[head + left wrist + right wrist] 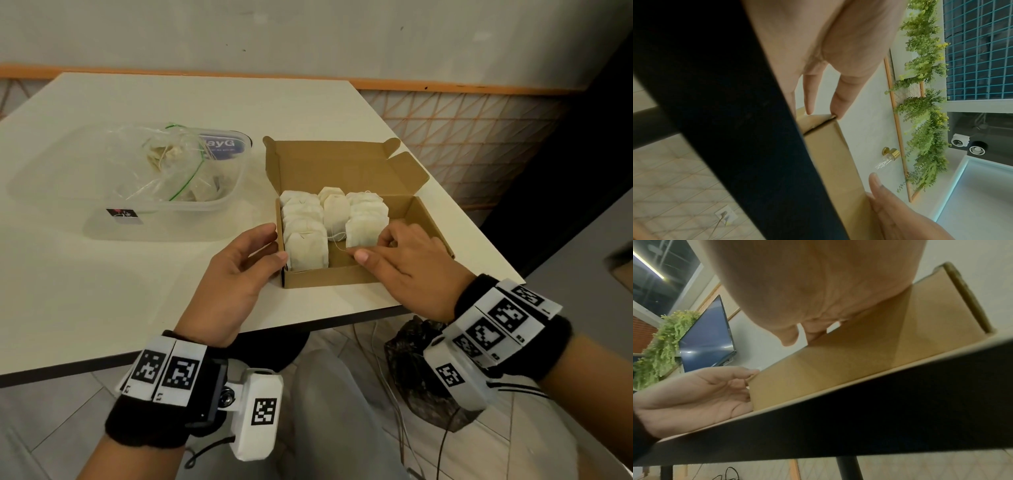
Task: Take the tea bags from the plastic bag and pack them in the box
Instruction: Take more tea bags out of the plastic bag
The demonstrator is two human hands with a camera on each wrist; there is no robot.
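Inside the box [342, 164], three rows of tea bags [305, 219] already lie packed, with bare cardboard showing along its near and right walls. The right hand [407, 263] pinches the front tea bag [363, 231] of the right-hand row, while the left hand [236, 270], fingers relaxed, rests against the box's left wall. Left of the box, the plastic bag [171, 171] in a clear tub [191, 207] holds more, so I'd judge it past halfway, several bags to go

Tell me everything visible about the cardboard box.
The cardboard box is a brown mailer, its flapped lid folded back. It sits on the white table near the front edge, holding three rows of tea bags, right side bare. The left hand touches its left front corner; the right hand pinches a tea bag inside.
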